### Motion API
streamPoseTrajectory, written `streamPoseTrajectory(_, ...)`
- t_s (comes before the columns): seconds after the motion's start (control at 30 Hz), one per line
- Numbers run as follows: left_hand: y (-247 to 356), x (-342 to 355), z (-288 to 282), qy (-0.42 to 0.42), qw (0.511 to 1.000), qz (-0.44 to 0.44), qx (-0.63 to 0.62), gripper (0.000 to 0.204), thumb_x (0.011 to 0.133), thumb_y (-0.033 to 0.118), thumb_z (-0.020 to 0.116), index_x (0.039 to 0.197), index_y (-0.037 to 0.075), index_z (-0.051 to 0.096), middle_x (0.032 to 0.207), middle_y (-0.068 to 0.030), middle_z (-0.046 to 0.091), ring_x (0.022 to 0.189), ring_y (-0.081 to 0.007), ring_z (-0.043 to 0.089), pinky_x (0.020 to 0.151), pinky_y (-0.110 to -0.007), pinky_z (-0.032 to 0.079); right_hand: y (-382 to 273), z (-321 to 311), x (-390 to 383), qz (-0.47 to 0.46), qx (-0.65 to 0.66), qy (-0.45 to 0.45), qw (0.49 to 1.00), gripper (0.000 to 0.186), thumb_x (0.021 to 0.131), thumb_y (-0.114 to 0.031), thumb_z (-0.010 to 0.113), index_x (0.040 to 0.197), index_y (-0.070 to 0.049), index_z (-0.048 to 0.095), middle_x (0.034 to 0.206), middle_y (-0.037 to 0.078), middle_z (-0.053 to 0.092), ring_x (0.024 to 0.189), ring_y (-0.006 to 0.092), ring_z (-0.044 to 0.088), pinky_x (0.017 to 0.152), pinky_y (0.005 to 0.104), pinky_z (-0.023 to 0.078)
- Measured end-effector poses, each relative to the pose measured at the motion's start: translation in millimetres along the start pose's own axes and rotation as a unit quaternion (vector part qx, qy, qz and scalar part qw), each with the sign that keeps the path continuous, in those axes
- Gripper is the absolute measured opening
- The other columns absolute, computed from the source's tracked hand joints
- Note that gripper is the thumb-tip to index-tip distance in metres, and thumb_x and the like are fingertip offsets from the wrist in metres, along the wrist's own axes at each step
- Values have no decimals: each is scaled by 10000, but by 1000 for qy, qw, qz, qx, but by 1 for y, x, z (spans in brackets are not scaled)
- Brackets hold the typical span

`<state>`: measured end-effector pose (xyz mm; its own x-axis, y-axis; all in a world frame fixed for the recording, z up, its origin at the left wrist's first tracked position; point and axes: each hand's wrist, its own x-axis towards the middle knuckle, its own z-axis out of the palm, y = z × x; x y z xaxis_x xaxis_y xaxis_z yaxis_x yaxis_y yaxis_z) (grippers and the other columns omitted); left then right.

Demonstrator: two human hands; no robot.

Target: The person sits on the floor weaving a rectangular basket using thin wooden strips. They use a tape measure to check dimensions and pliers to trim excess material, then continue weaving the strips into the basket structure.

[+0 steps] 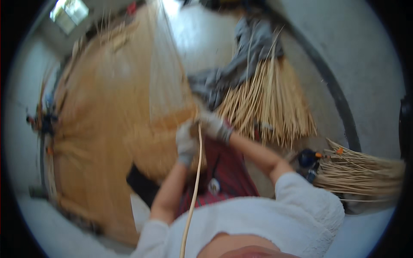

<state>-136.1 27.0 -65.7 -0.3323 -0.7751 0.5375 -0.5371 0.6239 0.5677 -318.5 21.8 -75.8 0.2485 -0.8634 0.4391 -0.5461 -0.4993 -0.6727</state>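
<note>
My left hand [186,142], in a whitish work glove, is closed near the far end of a long pale cane rod [197,180]. Close beside it my right hand [214,126], gloved the same way, is closed on the same rod. The rod runs from between my hands back toward my body and out past the lower edge. Motion blurs the fingers, and the rod's far tip is hard to make out. Under my hands lies the edge of a broad tan woven sheet [99,129]. A dark red checked cloth [228,172] covers my lap.
A large bundle of pale rods [271,103] lies to the right, partly under a grey cloth [254,43]. Another bundle [361,172] lies farther right, beside a dark blue tool with orange parts [307,158]. A black object [142,185] lies left of my left forearm.
</note>
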Motion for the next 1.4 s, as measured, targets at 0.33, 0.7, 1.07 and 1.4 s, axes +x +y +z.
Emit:
streamPoseTrajectory(0.33,71,-16,-36,-58,994,13,-97,408,842,1,665,1236,100,631,1277,-139,654,1324,-347,543,1121,-416,436,37,8,31,182,560,-256,767,564,1027,-144,612,1552,-109,410,1425,58,577,1245,119,545,1041,308,466)
streamPoseTrajectory(0.7,-41,-22,-70,270,730,-391,-491,213,1038,49,545,1240,51,480,999,-159,680,820,-227,707,726,-374,653,-6,44,22,276,372,-57,885,304,936,-65,724,1234,-25,677,1086,41,727,1004,129,670,940,262,518)
streamPoseTrajectory(1.07,-53,160,-62,-158,953,-224,132,868,924,212,719,1618,239,198,1328,-257,616,1090,-422,658,1024,-452,480,-20,68,20,320,241,82,913,183,948,-209,734,991,-33,709,833,15,714,752,87,624,723,261,512)
streamPoseTrajectory(1.4,-59,-29,-94,220,825,-347,-389,269,1050,85,533,1300,116,439,996,-98,703,854,-141,694,585,-253,569,-41,49,42,356,7,-51,933,587,808,-349,873,1203,-26,583,930,85,680,825,209,633,762,350,520)
